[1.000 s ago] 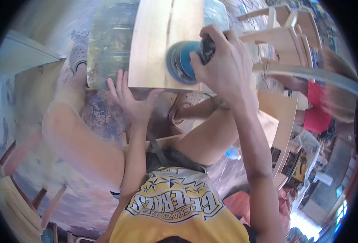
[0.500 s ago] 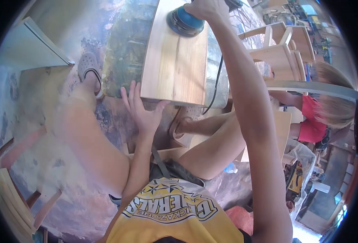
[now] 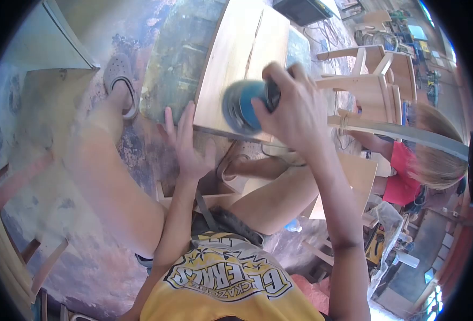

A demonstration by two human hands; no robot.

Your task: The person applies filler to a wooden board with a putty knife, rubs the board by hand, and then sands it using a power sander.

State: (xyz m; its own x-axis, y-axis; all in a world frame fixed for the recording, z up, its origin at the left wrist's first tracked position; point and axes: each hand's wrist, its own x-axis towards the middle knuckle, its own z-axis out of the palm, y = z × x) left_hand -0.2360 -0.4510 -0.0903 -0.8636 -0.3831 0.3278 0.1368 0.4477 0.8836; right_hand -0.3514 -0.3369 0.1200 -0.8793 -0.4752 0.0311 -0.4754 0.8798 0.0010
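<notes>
My right hand (image 3: pixel 295 109) is wrapped around a blue and black power sander (image 3: pixel 248 102), which rests on the near end of a pale wooden board (image 3: pixel 231 59). The sander's pad is smeared by motion. My left hand (image 3: pixel 192 147) is at the board's near left corner, its fingers stretched out and spread along the edge. Under the board is a worn, paint-stained greenish work surface (image 3: pixel 175 69). Part of the sander's cord (image 3: pixel 284 157) shows below the board, near my right leg.
Wooden chair frames (image 3: pixel 370 80) stand at the right, close to another person in red (image 3: pixel 402 171). A dark box (image 3: pixel 303 10) sits beyond the board. A pale panel (image 3: pixel 54 35) is at the upper left, and wooden pieces (image 3: pixel 49 267) lie at the lower left.
My right hand has brought the sander from the board's far part to its near end. My left hand stays by the near left corner; the view has shifted slightly.
</notes>
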